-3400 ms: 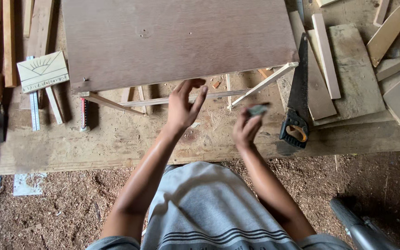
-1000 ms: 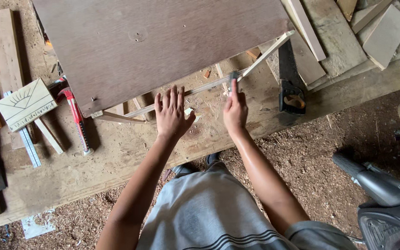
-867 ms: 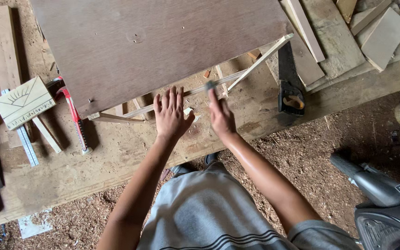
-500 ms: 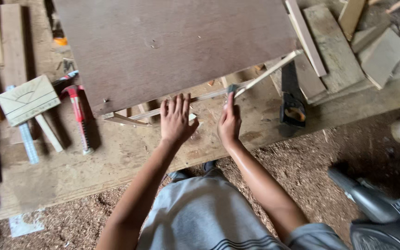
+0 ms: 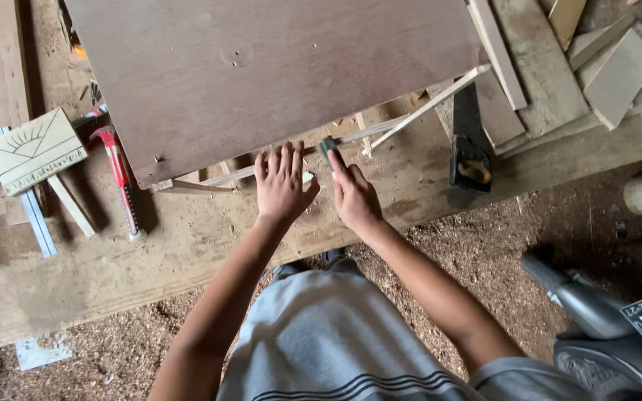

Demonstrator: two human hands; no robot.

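Note:
A large brown plywood panel point(image 5: 276, 70) lies on the wooden workbench point(image 5: 187, 238). Thin wood strips point(image 5: 380, 130) run along and just under its near edge. My left hand point(image 5: 282, 184) rests flat, fingers spread, on the strip and bench just below that edge. My right hand point(image 5: 352, 193) holds a small dark grey tool point(image 5: 328, 145) with its tip against the strip at the panel's near edge. The two hands are close together, almost touching.
A red-handled tool point(image 5: 120, 178), a small wooden block with a sun drawing point(image 5: 35, 151) and metal rulers point(image 5: 35, 219) lie on the left. A handsaw point(image 5: 469, 141) and wood offcuts point(image 5: 603, 67) lie on the right. Sawdust covers the ground; a motorbike's rear point(image 5: 618, 327) stands at lower right.
My right hand slid left along the strip with the small tool, then back a little. The left hand stayed pressed on the strip. The view shifted slightly.

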